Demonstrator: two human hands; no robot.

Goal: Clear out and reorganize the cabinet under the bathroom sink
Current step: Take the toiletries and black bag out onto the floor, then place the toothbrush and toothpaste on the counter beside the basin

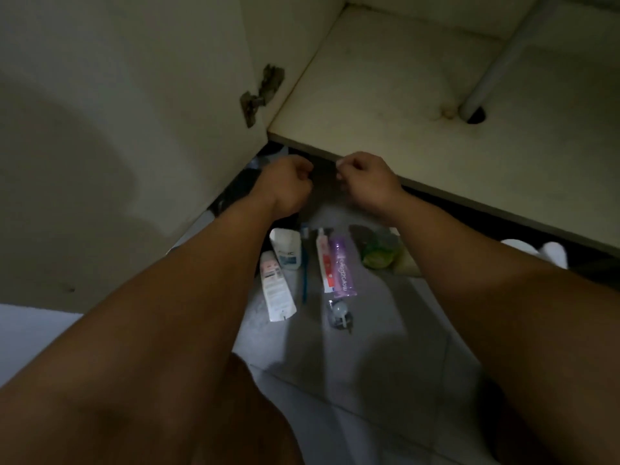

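Below cabinet floor (385,95): tubes (276,286), purple bottle (342,266) on tiles; left hand (288,186), right hand (365,179) curled, possibly pinching something dark.

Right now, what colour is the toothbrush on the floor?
Blue; the toothbrush shows best in the head view.

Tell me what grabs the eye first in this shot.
Two hands, left and right, meet with curled fingers at the front edge of the bare cabinet floor. Below them, toiletries lie in a row on the tiles: a white tube, a purple tube, a green item.
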